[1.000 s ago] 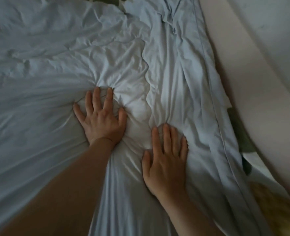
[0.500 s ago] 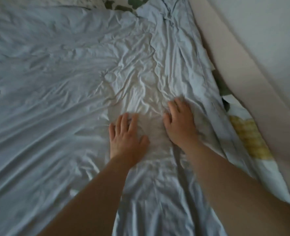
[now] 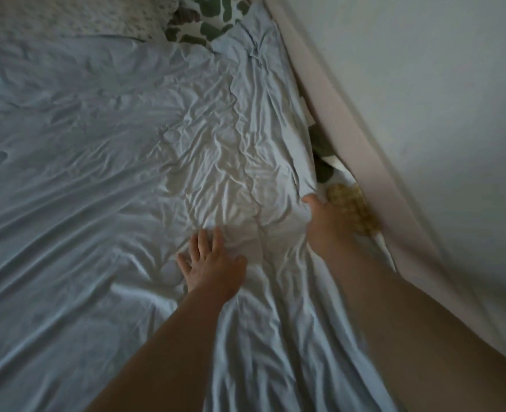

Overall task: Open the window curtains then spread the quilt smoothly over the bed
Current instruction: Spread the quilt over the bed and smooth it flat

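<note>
A pale blue quilt (image 3: 103,179) covers most of the bed, creased and bunched near the middle right. My left hand (image 3: 213,263) lies flat on it, palm down, fingers spread. My right hand (image 3: 320,221) is at the quilt's right edge, thumb on top and fingers tucked under the fabric, gripping the edge. Beneath that edge shows the patterned sheet (image 3: 349,200) with green and yellow shapes.
A pale bed frame rail (image 3: 364,138) runs diagonally along the right side, with a grey wall (image 3: 439,99) beyond it. A speckled pillow (image 3: 82,16) and more green-patterned fabric (image 3: 210,22) lie at the top.
Both hands slid back toward me over the quilt. My right hand moved right from pressing flat to the quilt's edge and took hold of it. More of the patterned sheet shows.
</note>
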Tool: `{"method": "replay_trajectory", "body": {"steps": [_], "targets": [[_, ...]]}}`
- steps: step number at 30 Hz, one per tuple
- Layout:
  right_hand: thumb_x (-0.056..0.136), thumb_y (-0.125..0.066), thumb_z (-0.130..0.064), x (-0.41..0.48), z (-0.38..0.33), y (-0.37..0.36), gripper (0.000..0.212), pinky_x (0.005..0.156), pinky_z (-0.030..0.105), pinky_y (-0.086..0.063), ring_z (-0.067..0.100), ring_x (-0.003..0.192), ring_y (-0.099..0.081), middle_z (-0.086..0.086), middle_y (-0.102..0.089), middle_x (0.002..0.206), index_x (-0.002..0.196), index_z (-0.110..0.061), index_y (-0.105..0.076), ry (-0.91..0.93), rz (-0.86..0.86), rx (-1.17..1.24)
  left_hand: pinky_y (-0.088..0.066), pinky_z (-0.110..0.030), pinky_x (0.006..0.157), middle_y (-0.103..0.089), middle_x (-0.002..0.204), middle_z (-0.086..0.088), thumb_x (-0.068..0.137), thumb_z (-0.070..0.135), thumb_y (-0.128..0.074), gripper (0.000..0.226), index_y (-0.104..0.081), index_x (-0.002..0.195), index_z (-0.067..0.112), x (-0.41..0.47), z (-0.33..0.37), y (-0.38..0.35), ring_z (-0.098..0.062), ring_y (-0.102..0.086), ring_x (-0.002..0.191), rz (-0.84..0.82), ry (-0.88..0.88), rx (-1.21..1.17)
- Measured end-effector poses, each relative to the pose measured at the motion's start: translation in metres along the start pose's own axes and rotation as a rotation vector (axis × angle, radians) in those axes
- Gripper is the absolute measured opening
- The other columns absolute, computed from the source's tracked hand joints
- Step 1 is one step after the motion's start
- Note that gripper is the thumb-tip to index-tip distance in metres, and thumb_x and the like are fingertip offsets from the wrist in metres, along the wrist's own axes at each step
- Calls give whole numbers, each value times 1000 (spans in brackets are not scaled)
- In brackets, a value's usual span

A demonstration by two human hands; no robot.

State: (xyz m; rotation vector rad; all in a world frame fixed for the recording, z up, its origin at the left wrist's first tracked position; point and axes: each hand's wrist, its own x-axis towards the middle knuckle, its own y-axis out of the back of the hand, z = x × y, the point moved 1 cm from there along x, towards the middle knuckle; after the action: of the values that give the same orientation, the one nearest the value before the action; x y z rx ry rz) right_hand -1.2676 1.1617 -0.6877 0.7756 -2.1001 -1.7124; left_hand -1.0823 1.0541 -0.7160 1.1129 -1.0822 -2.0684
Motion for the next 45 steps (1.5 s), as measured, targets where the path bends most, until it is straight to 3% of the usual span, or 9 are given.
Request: {"method": "replay_trajectory", "body": {"steps": [4,10,13,17,21,24,27,32,45], "targets": [[93,-36,-7,14,33,49,32,76,43,-50,44,97,-60,27,-52,115,123,-6,-49,-21,193,-350,0,-48,117,2,160,0,85,53,-43,78,-5,150,33,-15,6,-6,-20,6,147,86,-44,15],[88,-38,-2,3,39,18,39,69,42,-53,41,85,-64,34,-50,123,125,7,-50,-67,159,-478,6,-46,118,9,160,-2,88,53,-40,78,1,151,32,-36,0,-22,-20,11,147,67,-55,-4],[84,-51,-9,-7,30,5,43,90,43,-44,41,107,-57,29,-51,129,121,11,-56,-32,249,-604,9,-44,117,8,160,-1,89,54,-39,77,0,151,32,-44,-10,-33,-19,11,147,127,-52,-21],[80,-40,-25,-44,8,-26,54,104,55,-32,38,125,-50,24,-50,136,122,1,-58,267,95,-440,10,-46,116,11,160,0,82,65,-19,78,2,151,35,-59,-23,-43,-19,12,147,180,-43,-5],[88,-46,-18,-42,52,-25,58,113,51,-25,41,133,-36,28,-37,145,138,10,-35,-120,36,-357,11,-49,116,11,160,0,74,65,-7,81,1,150,37,-67,-39,-50,-20,12,146,216,-95,86],[81,-42,-15,-56,19,-30,55,109,58,-31,48,125,-45,36,-46,134,126,16,-47,-52,192,-284,11,-51,116,9,160,0,79,65,-10,77,1,150,38,-68,-48,-55,-19,11,147,240,-90,114],[80,-41,-26,-101,-33,-51,63,114,51,-17,42,135,-36,30,-39,143,133,9,-45,160,220,-158,5,-53,117,-1,161,-2,81,63,-18,74,-8,150,38,-72,-51,-64,-21,3,148,272,-101,116],[82,-45,-47,-148,-22,-74,80,117,49,-15,37,140,-26,25,-32,149,142,5,-34,-16,36,-215,2,-55,116,-12,159,-5,83,61,-30,72,-17,149,37,-69,-54,-75,-23,-5,148,291,-93,158],[81,-45,-47,-127,8,-101,81,116,53,-17,40,142,-22,28,-29,148,138,10,-38,63,167,-113,-1,-56,115,-22,156,-10,72,57,-44,80,-30,147,32,-56,-47,-81,-28,-16,145,320,-37,187]]}}
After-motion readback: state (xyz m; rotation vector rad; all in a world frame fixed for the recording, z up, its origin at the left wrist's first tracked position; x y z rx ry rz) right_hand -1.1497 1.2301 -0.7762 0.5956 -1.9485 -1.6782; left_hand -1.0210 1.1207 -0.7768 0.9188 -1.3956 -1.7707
